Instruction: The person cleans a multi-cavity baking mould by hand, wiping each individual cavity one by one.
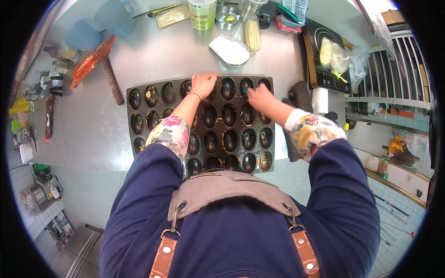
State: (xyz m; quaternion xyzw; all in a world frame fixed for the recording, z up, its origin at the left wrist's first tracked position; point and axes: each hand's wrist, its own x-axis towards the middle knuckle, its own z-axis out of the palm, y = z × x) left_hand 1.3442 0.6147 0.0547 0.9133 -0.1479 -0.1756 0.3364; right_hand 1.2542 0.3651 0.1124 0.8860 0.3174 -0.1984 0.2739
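A dark metal mould tray point(219, 102) with rows of oval hollows lies on the counter before me; pale crumbs and brown residue mark several hollows and the ridges between them. My left hand point(203, 86), a thin red band at its wrist, grips the tray's far rim near the middle, fingers bent over the edge. Toward the far right corner my right hand point(261, 98) is closed at a hollow. A small green pad-like piece point(245, 91) shows at its fingertips; most of it is hidden.
Behind the tray stand a white scoop-like dish point(230, 50), a bundle of skewers point(252, 34), a green-and-white tub point(202, 15) and a metal bowl point(227, 17). An induction cooker point(320, 55) bearing bags sits far right. Left lie an orange-red package point(92, 60) and a brown stick point(111, 81).
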